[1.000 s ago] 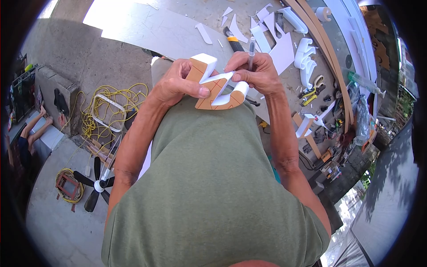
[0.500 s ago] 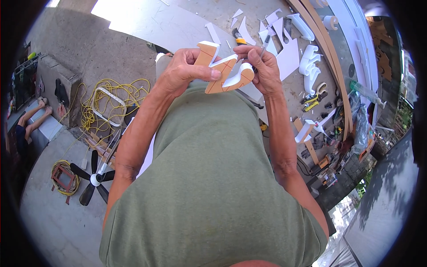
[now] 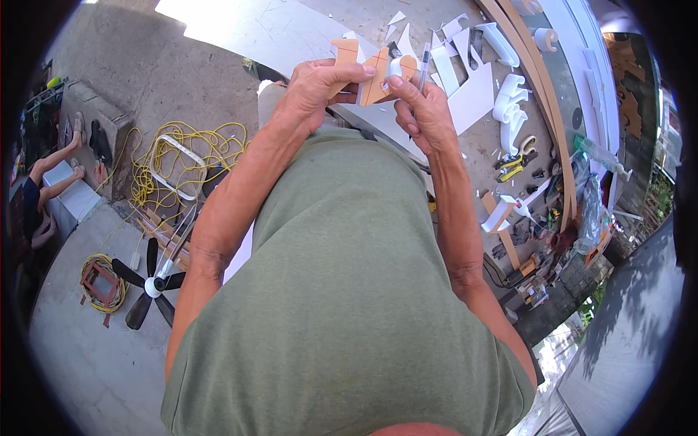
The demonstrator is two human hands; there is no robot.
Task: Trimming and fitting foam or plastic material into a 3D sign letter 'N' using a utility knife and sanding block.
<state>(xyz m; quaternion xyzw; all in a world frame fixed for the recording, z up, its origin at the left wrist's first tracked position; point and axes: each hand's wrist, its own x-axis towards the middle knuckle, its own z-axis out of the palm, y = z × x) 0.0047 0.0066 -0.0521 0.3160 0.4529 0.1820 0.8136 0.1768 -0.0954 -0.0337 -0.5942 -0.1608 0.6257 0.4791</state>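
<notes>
A cut-out letter-like shape (image 3: 373,86) with a tan face, red guide lines and a white edge strip is held up above the work board. My left hand (image 3: 309,91) grips its left part, thumb on the tan face and fingers beneath. At the curled right end, the thumb of my right hand (image 3: 430,112) presses on the shape. A slim pen (image 3: 424,62) lies across that hand, tucked between the fingers. Part of a dark-handled tool shows behind the shape, mostly hidden.
White offcuts (image 3: 474,83) lie scattered on the board ahead. To the right are white formed letters (image 3: 509,109), yellow-handled snips (image 3: 512,168) and a glue gun (image 3: 523,208). Tangled yellow cord (image 3: 156,171) and a black-bladed fan (image 3: 151,287) occupy the left. Another person's legs (image 3: 62,171) show at far left.
Both hands have moved slightly up and away with the shape, which is turned so more of its tan face shows. The pen has swung to a steeper angle.
</notes>
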